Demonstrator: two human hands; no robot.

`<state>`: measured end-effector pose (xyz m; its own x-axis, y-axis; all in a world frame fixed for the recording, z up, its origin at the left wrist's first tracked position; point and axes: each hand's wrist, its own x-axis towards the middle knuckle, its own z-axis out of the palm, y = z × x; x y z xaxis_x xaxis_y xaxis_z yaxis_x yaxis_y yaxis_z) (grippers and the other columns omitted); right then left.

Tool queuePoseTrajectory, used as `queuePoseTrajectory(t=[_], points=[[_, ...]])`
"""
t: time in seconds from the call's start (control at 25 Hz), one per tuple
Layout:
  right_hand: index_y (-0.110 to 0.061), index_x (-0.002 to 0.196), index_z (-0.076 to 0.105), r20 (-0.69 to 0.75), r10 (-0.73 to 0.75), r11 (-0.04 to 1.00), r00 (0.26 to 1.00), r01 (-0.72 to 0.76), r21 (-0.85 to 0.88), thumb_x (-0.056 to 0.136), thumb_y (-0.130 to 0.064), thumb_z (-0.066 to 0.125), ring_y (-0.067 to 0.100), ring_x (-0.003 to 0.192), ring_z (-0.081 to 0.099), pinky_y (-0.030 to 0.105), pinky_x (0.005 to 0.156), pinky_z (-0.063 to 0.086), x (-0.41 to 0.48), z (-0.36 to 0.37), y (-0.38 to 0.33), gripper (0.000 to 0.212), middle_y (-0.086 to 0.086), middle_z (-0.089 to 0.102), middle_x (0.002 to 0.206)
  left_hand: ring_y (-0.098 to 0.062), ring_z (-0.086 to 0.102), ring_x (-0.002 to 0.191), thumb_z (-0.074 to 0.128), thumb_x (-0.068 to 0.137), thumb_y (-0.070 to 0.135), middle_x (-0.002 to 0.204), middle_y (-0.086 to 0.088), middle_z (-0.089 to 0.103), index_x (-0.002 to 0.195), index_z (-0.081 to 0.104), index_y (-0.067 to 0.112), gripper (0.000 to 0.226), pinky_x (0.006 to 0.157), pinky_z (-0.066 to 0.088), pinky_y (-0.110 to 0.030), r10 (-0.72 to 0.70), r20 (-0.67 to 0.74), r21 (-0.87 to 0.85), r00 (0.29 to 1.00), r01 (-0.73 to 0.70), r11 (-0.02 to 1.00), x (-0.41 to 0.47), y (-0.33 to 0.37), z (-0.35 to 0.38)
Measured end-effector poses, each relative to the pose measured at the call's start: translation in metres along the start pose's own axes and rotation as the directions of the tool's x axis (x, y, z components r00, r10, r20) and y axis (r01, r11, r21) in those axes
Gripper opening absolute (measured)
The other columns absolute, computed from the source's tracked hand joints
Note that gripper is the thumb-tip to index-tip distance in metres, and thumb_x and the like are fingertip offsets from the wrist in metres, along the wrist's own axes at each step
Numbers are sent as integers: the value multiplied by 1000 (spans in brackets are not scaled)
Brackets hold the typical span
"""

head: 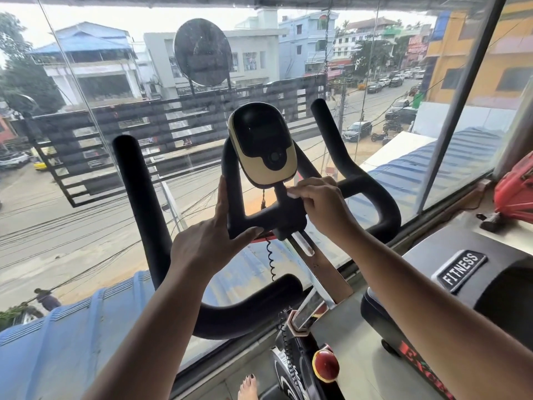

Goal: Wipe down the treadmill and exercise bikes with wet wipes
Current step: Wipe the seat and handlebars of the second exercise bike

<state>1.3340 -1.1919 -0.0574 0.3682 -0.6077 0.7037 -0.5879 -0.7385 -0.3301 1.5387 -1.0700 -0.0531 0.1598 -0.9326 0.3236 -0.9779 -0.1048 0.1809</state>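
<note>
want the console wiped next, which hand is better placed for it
Right, probably. The right hand pinches the wet wipe just under the console; the left hand rests on the handlebar, bare.

Both arms extended; left hand flat, fingers straight, thumb spread; right hand pinches a wipe.
</note>
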Motion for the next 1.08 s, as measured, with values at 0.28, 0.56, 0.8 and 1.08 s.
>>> queuePoseTrajectory(t=[0.28, 0.56, 0.8, 1.08], points=[[3, 89, 73, 91, -219, 953, 972, 233, -192, 78, 15, 60, 26, 91, 57, 38, 79, 55, 20, -24, 25, 20, 10, 67, 89, -23, 66, 71, 24, 73, 85, 98, -1, 72, 136, -45, 41, 104, 62, 59, -32, 3, -1, 29, 1000, -3, 1000, -1, 1, -3], [0, 96, 73, 44, -54, 986, 998, 61, -154, 88, 3, 57, 20, 94, 58, 27, 84, 50, 29, -25, 29, 18, 10, 62, 96, -24, 67, 77, 21, 70, 86, 102, -2, 71, 137, -44, 41, 104, 64, 58, -33, 19, -1, 20, 1000, -19, 1000, -2, 2, -4], [2, 108, 69, 87, -202, 945, 976, 217, -245, 85, 10, 59, 26, 104, 55, 34, 86, 54, 28, -10, 23, 26, 9, 62, 114, -23, 67, 75, 20, 69, 86, 103, -2, 71, 136, -45, 40, 104, 63, 59, -33, 24, -1, 22, 1000, -23, 999, -3, 1, -3], [-14, 96, 75, 182, 155, 963, 971, -190, 194, 86, -9, 68, 2, 80, 62, 8, 73, 48, 48, -51, 34, 13, -5, 65, 91, -24, 67, 76, 19, 70, 86, 100, -2, 71, 135, -45, 42, 102, 64, 59, -36, 15, 1, 17, 1000, -15, 1000, -3, 1, -1]])
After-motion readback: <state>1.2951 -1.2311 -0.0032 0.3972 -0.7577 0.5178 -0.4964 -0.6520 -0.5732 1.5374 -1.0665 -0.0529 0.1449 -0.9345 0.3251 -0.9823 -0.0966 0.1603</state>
